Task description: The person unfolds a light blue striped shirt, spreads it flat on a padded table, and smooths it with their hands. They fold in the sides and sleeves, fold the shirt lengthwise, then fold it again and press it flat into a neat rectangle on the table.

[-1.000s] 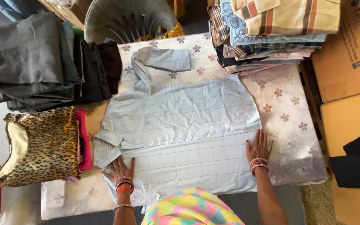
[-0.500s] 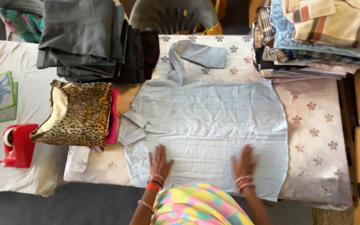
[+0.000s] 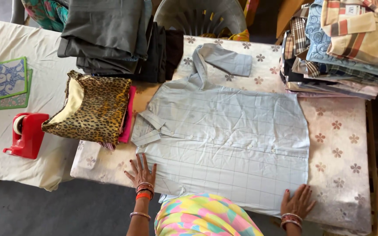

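Shirt first: it's a pale blue checked one, spread flat across the flowered table cover, collar pointing off to our left and one sleeve folded back at the far edge. Our left hand is pressed flat with fingers spread, half on the cover and half on the shirt's near edge by the collar. Our right hand lies flat too, open palm on the near hem corner. Neither hand grips anything, both just press.

For smoothing like this, we'd say keep the palms flat and push outward evenly from the middle so the cloth doesn't bunch under the fingers, and mind the button line so it stays straight.

Nothing here really holds anything else, no boxes or baskets with stuff inside as far as we can see. Past our left hand sits a leopard print top on something pink, with a red tape dispenser further out to the left. Beyond that are dark folded clothes. Far past our right hand is a stack of checked and striped shirts. A grey plastic chair stands behind the table.
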